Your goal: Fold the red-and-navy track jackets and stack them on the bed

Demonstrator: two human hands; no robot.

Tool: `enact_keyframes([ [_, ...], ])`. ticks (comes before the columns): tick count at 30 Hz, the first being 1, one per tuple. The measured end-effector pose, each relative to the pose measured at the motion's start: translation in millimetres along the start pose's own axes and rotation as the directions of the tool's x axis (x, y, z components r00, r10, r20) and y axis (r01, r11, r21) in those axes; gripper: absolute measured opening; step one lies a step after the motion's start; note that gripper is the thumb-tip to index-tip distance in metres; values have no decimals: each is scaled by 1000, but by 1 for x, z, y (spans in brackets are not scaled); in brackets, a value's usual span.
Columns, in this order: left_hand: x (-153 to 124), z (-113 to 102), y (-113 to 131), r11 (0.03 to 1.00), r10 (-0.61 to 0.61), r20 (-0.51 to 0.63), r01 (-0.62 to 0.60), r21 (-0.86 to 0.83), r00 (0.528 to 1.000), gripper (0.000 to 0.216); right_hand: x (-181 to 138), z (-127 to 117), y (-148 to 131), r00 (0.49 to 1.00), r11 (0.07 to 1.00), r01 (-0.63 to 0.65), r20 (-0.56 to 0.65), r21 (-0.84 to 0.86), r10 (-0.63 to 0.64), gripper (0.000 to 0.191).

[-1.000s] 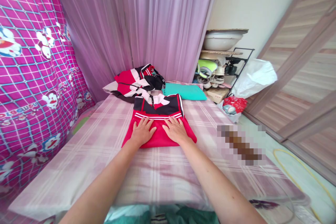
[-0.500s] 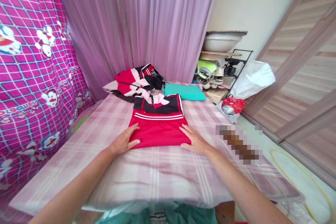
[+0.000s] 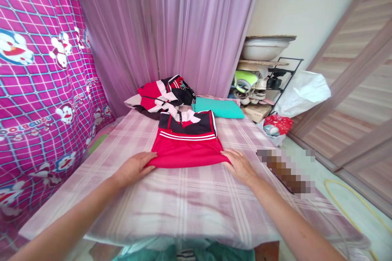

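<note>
In front of me a red, black and white jacket (image 3: 186, 147) lies folded on the table, its red part with white stripes toward me. My left hand (image 3: 137, 166) grips the left corner of its near edge between thumb and fingers. The right corner of that edge is pinched by my right hand (image 3: 240, 165). Between my hands the near edge is drawn taut and looks slightly lifted. Behind it, a second jacket (image 3: 156, 94) of similar colours lies in a loose heap, next to a folded turquoise cloth (image 3: 219, 107).
A checked pink and white cloth covers the table (image 3: 183, 204). At the right edge lies a blurred-out object (image 3: 284, 173) with a cable. Beyond are a shoe rack (image 3: 277, 85), a white bag (image 3: 303, 91) and a red bag (image 3: 278, 125). Purple curtains (image 3: 171, 28) hang behind.
My hands have gone from lying on the jacket's sides to gripping its near corners, and they are farther apart. The near edge is pulled wider and the view has shifted slightly.
</note>
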State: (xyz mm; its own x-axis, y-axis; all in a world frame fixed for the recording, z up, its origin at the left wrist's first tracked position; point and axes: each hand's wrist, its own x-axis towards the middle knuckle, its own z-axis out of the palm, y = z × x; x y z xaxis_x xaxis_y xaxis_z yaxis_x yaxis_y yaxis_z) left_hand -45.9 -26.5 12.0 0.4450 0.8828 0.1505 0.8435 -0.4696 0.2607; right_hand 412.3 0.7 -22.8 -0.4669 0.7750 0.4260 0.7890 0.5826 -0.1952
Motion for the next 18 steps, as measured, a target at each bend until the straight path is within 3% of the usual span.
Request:
enact_keyframes([
  [4,6,-9,5,965,-181,-164,143,-221,970,45,18,-20,-6,997,997,-62,-32,51,63,30],
  [9,16,-45,22,914,-278,-316,149,-377,907,44,34,-72,-24,986,980,-166,33,108,163,33],
  [14,9,-81,39,871,-338,-302,175,-459,891,46,39,-118,-36,973,914,-228,112,334,202,41],
  [18,43,-94,25,860,-413,-296,262,-438,861,49,79,-118,-24,961,910,-275,82,309,263,39],
])
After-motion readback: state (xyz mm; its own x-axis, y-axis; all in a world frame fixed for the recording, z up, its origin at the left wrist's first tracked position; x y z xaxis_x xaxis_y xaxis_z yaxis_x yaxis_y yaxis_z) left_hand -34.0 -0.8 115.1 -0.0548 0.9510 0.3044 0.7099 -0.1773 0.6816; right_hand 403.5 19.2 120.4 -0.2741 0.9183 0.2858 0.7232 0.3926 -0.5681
